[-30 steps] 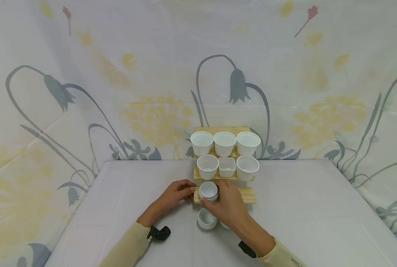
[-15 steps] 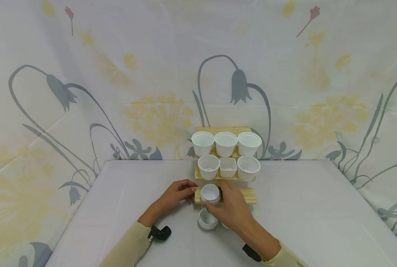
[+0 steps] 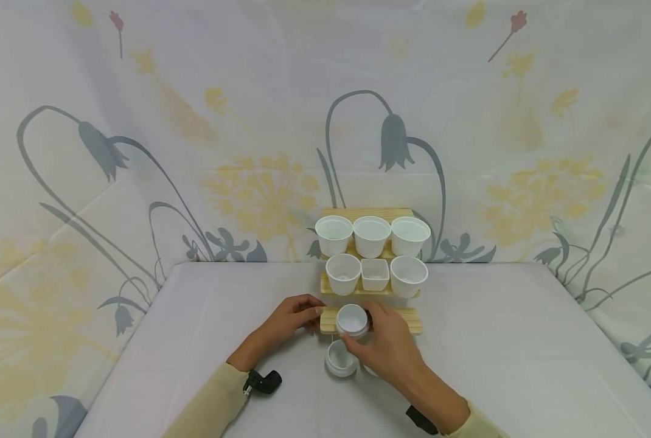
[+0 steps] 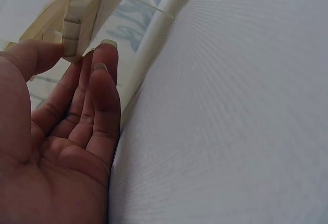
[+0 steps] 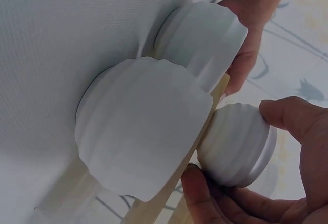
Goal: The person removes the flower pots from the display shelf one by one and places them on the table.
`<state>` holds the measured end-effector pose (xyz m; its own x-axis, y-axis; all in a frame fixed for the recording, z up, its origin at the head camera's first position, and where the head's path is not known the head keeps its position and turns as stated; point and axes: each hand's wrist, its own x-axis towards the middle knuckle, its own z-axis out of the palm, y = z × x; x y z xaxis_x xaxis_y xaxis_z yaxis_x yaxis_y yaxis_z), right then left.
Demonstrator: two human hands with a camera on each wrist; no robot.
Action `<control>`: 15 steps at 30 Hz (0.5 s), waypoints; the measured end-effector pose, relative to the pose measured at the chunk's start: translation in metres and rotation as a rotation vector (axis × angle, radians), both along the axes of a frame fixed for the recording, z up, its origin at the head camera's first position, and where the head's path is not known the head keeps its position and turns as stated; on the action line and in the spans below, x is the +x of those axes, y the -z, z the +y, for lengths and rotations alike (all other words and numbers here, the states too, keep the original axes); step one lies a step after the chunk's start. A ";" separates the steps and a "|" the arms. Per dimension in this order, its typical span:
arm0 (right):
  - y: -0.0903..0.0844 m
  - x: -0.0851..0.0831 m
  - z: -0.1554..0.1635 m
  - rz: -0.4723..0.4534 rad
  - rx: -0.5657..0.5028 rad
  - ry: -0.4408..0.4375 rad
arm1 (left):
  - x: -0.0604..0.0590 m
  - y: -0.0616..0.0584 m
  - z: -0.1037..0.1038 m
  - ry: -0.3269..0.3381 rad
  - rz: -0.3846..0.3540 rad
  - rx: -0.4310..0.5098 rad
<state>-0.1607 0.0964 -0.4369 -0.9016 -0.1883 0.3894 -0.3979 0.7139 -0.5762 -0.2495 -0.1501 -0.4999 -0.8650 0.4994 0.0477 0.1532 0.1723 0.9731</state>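
A three-step wooden stand (image 3: 407, 320) sits at the table's far middle. Its top step carries three round white pots (image 3: 372, 234). The middle step holds a square pot (image 3: 375, 274) between two round ones. My right hand (image 3: 358, 324) grips a small ribbed white pot (image 3: 351, 319) over the bottom step, left of its middle; the right wrist view shows this pot (image 5: 238, 142) pinched between thumb and fingers (image 5: 200, 196). My left hand (image 3: 313, 315) pinches the bottom step's left end (image 4: 76, 16) between thumb and fingertips (image 4: 106, 55).
Two more white pots stand on the grey table (image 3: 522, 353) just in front of the stand: one (image 3: 341, 359) in full view, the other (image 3: 368, 368) mostly hidden under my right hand. Both fill the right wrist view (image 5: 143, 131). A floral cloth hangs behind.
My right hand has carried the small pot a little to the right along the bottom step. The left hand has stayed at the step's left end.
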 end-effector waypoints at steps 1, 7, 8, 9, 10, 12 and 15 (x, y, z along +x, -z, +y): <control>0.000 0.000 0.000 -0.001 -0.001 0.001 | 0.000 0.000 0.000 0.000 0.000 0.001; 0.000 0.001 0.002 0.009 -0.009 -0.006 | 0.000 0.000 0.000 0.004 0.009 -0.009; 0.000 0.001 0.003 0.012 -0.011 -0.008 | 0.000 0.000 0.000 0.004 0.010 -0.012; -0.001 0.001 0.003 0.013 -0.014 -0.009 | 0.000 0.000 0.000 0.004 0.011 -0.013; -0.001 0.001 0.003 0.014 -0.016 -0.010 | 0.000 0.000 0.000 0.005 0.011 -0.011; -0.001 0.001 0.004 0.018 -0.018 -0.008 | 0.000 -0.001 0.000 0.007 0.012 -0.011; 0.000 0.002 0.007 0.018 -0.019 0.000 | 0.000 0.000 -0.001 0.007 0.009 -0.005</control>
